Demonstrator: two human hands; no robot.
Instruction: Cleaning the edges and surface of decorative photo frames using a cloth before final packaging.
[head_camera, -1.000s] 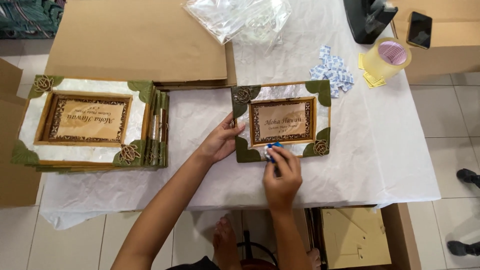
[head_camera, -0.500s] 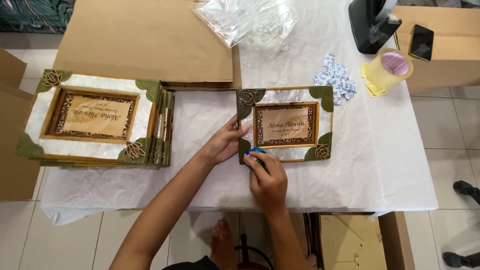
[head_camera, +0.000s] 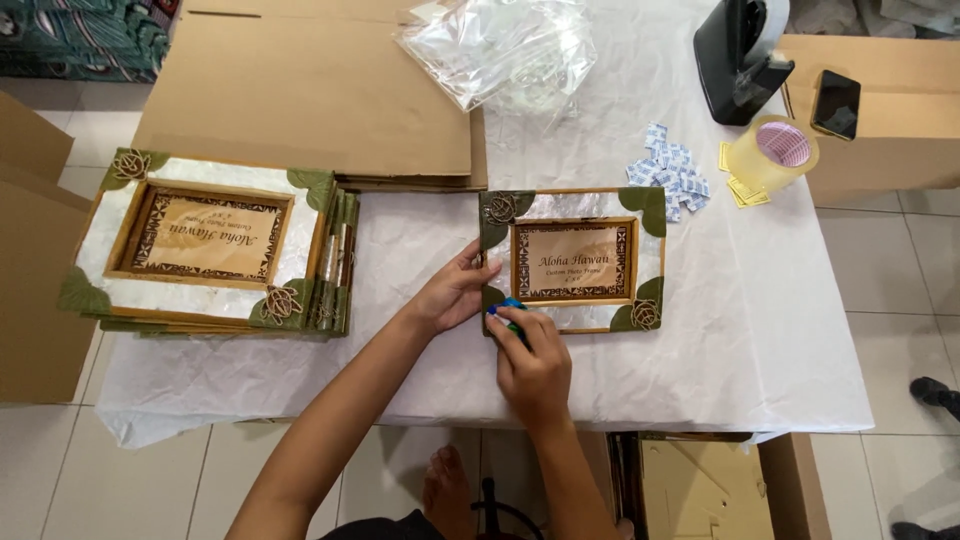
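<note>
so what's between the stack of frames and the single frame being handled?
Head view: only bare white table cover between the frame stack and the single frame; the left hand touches that frame's left edge.

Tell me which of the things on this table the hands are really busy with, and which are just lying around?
In use:
left hand steadying the picture frame
right hand pressing a small blue thing on the frame's near left corner

Lying about:
stack of frames
flat cardboard
clear plastic bags
tape roll
small white packets
phone

Even, soft daylight; your view is sharp.
You get faint shadows under your hands, mild glare on the plastic bag (head_camera: 500, 50), slight wide-angle bending at edges.
</note>
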